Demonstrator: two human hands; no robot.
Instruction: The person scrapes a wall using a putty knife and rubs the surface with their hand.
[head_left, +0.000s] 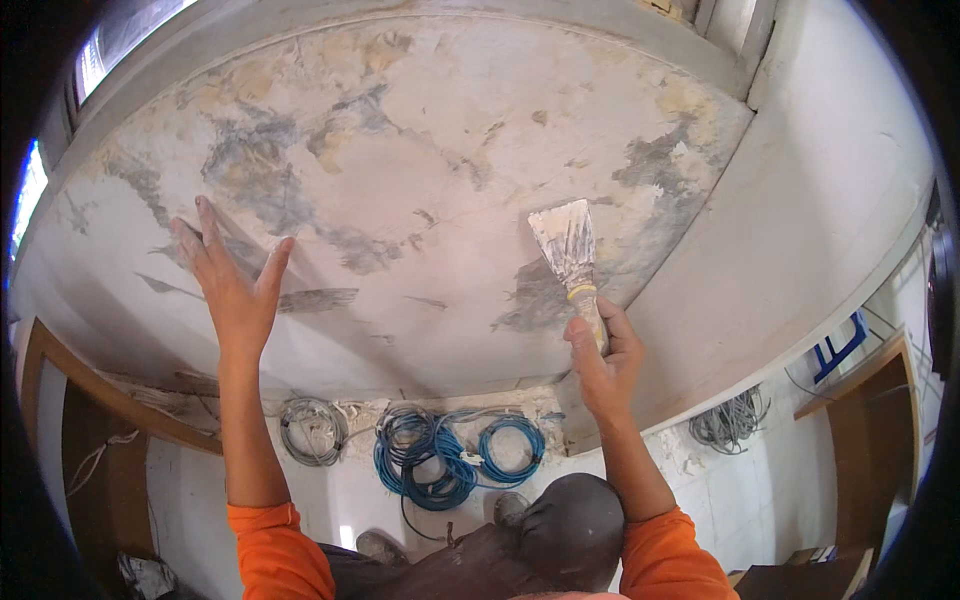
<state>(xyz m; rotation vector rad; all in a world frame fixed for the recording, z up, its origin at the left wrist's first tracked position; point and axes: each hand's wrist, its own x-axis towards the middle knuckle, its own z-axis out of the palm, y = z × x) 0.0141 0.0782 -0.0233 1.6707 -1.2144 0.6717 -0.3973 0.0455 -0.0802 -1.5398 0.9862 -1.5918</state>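
Note:
In my right hand (609, 360) is a putty knife (566, 244), gripped by its handle. Its wide blade, smeared with whitish filler, points up and lies over the patchy plastered wall (450, 165); whether it touches cannot be told. My left hand (236, 274) is spread at or very near the wall on the left, its fingers apart and holding nothing. Grey and yellowish patches mark the pale wall, with a dark grey one behind the knife and a larger one above my left hand.
Coils of blue cable (427, 457) and grey cable (313, 433) lie on the floor at the wall's foot, near my shoes. Another grey cable bundle (727, 420) is at right. Wooden frames (112, 382) stand at both sides. A side wall (780, 217) adjoins at right.

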